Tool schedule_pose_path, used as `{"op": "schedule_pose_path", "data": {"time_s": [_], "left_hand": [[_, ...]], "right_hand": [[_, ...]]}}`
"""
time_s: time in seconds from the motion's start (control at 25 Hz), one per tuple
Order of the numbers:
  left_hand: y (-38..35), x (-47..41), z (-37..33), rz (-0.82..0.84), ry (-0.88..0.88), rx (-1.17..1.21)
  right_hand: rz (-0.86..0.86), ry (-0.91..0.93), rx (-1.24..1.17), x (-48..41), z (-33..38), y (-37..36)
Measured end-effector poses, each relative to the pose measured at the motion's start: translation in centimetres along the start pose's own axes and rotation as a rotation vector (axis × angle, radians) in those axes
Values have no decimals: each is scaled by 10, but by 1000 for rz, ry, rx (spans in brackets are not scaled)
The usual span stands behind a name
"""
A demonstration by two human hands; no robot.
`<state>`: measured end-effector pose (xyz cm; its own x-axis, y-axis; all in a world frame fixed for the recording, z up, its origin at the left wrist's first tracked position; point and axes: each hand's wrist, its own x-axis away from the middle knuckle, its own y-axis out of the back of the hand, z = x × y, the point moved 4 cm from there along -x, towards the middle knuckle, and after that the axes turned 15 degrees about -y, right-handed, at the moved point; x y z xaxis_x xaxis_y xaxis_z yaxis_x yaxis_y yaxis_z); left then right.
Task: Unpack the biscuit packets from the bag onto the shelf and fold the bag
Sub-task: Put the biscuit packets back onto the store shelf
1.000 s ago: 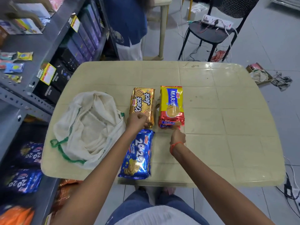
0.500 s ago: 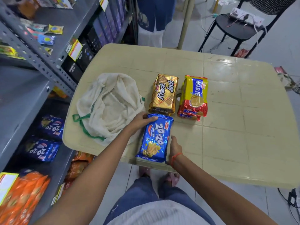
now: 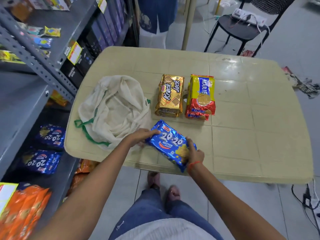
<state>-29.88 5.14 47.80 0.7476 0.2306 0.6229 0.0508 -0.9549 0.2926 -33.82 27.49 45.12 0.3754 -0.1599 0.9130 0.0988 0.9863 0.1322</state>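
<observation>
A blue 20-20 biscuit packet [image 3: 170, 144] lies tilted near the table's front edge. My left hand [image 3: 141, 136] grips its upper left end and my right hand [image 3: 194, 154] grips its lower right end. Beyond it lie a stack of gold Krack Jack packets [image 3: 170, 96] and a stack of yellow-and-red Marie packets [image 3: 201, 96], side by side. The white cloth bag [image 3: 114, 108] with green handles lies open and crumpled on the left of the table. The grey metal shelf [image 3: 26, 94] stands to my left.
The beige table [image 3: 251, 127] fills the middle. Lower shelves hold blue 20-20 packets [image 3: 41, 161] and orange packets [image 3: 22, 208]. A person in blue [image 3: 156, 14] stands beyond the table. A black chair [image 3: 242, 26] stands at the back right, and cables [image 3: 308, 200] trail on the floor.
Both hands left the Krack Jack and Marie stacks and came back to the blue 20-20 packet. They took hold of its two ends and turned it askew.
</observation>
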Motion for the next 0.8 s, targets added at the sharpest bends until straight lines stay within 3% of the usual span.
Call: {"op": "schedule_pose_path", "data": {"time_s": [0.08,0.2,0.36,0.6,0.8], "left_hand": [[-14,13,18,-18,65,89],[-26,32,22,-173,32,276],[-12,62,18,-242,0,357],[56,141,44,-496,-16,428],[140,228,93,-838,30,517]], "right_hand": [[65,-5,86,-3,15,9],[187,36,222,8,23,5],[270,118,349,29,38,-14],[415,298,527,83,23,-90],[674,387,753,169,-24,-193]]}}
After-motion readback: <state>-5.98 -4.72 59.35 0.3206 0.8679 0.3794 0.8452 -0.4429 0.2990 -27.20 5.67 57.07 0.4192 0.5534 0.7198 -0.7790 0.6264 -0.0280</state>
